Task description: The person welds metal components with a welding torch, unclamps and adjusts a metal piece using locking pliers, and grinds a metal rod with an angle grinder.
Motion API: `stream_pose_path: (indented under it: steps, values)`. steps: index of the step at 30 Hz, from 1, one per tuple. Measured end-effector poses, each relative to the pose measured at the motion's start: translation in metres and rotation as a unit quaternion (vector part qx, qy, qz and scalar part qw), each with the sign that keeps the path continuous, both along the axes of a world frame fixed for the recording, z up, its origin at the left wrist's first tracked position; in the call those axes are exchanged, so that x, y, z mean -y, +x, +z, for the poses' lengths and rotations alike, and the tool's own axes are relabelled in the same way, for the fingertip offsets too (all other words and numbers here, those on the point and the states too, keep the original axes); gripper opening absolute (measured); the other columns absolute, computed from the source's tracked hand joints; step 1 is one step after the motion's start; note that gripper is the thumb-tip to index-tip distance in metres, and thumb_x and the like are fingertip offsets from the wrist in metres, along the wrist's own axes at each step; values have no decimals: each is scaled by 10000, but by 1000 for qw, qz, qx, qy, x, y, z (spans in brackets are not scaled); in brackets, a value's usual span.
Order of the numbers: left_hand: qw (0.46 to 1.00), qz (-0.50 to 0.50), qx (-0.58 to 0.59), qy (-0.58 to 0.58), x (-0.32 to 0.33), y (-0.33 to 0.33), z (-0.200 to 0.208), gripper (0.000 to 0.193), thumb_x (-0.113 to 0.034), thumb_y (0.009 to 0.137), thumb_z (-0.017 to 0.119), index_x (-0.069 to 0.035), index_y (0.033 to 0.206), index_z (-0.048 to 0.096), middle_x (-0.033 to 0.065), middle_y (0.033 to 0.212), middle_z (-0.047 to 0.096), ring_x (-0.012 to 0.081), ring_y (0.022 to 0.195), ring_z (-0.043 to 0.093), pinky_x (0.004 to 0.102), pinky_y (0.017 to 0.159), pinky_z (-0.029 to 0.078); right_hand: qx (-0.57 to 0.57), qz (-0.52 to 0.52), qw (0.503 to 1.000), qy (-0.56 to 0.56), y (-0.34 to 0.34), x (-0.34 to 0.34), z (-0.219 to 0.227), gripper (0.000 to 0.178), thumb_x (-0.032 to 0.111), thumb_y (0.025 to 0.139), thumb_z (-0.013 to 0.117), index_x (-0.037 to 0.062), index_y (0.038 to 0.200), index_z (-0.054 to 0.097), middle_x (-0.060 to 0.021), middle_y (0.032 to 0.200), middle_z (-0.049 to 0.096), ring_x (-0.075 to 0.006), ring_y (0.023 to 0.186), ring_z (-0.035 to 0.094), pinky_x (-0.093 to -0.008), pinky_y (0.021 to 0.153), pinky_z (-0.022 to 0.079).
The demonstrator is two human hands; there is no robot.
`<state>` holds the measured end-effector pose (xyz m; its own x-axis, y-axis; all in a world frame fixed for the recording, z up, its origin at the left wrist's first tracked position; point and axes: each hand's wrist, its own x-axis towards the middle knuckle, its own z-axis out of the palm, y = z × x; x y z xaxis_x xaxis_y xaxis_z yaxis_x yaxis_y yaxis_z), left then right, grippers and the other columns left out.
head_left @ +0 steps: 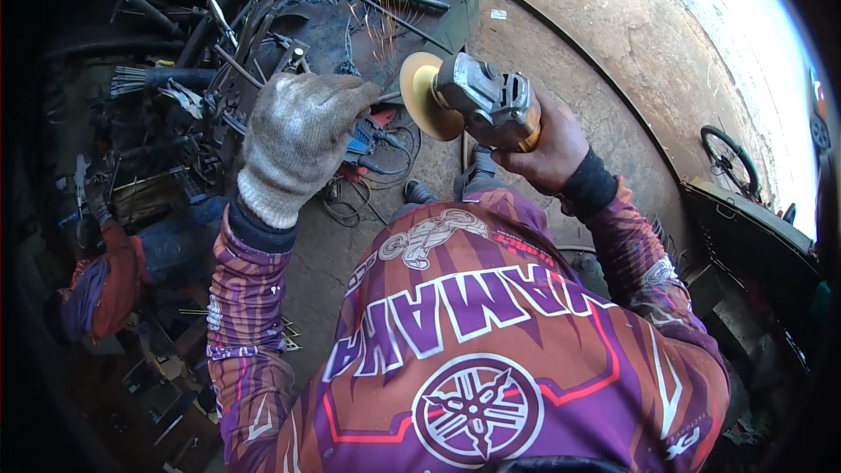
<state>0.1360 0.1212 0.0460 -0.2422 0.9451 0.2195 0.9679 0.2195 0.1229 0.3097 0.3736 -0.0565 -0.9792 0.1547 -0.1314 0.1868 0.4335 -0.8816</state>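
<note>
My right hand, bare, is closed round the body of an angle grinder. The grinder's yellowish disc is a smooth blur and faces left. In a grey knit glove, my left hand pinches a thin metal rod. Its end reaches to the disc, and orange sparks fly off beyond it over the bench. Whether the rod runs on behind the glove is hidden. Just below the glove hang a blue and red tool and looped cables.
A dark metal workbench carries rods, coiled wire and scrap. On the left lie a bundle of thin rods and pliers. Another person in a red top is at lower left. A wheel and black metal box are at right.
</note>
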Motion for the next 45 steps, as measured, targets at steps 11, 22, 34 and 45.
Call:
stream_pose_path:
  steps: [11, 22, 34, 45]
  values:
    - [1000, -8, -8, 15, -5, 3, 5, 264, -24, 703, 710, -59, 964, 691, 95, 931, 713, 271, 826, 688, 385, 725, 522, -1, 4, 1000, -5, 1, -1, 0, 637, 279, 614, 829, -14, 1113, 562, -211, 971, 668, -379, 908, 663, -417, 828, 526]
    - [1000, 0, 8, 17, 0, 0, -1, 325, -25, 715, 661, -101, 1031, 681, 70, 955, 698, 260, 847, 672, 390, 765, 516, -25, -9, 999, -46, 1, -2, 5, 613, 243, 623, 815, 5, 1133, 570, -207, 980, 669, -369, 918, 665, -410, 831, 526]
    - [1000, 1, -11, 13, 1, -1, -4, 329, -47, 718, 672, -110, 1040, 682, 60, 960, 694, 261, 851, 666, 396, 787, 508, -10, 9, 1000, 15, 0, 0, 7, 671, 263, 623, 834, -13, 1165, 549, -209, 1012, 666, -360, 938, 670, -407, 844, 531]
    - [1000, 8, 5, 14, 1, -1, -2, 277, -49, 745, 670, -112, 1014, 683, 61, 953, 695, 255, 873, 670, 392, 774, 514, -18, 4, 1000, 14, -2, -1, 2, 666, 277, 620, 838, -17, 1144, 550, -200, 975, 666, -360, 914, 668, -412, 829, 530]
